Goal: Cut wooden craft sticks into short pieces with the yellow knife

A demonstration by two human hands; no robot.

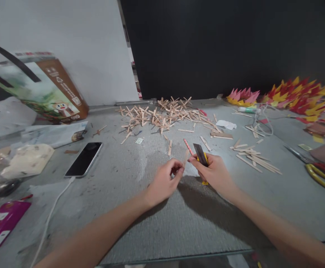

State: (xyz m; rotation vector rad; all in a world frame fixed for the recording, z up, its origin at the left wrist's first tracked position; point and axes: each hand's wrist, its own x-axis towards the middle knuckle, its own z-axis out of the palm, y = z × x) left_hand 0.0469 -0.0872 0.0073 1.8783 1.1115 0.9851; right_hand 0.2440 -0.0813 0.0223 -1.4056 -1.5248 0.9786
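Facing piled crosses (154, 117), left fingers (176, 163) pinch a stick (185, 157), right fingers (200, 166) grip a yellow-black tool (199, 152).

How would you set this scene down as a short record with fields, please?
Left hand: pinches a wooden stick
Right hand: holds a black-and-yellow tool, striped rod beside it
Beyond hands: crossed sticks, piled
Left side: phone, bag
Right side: loose sticks, scissors, spiky paper
Surface: grey table

A white panel (95, 56) stands left of a black panel (229, 44), a narrow gap (133, 66) between. The tabletop (157, 238) is grey, its surface stained.
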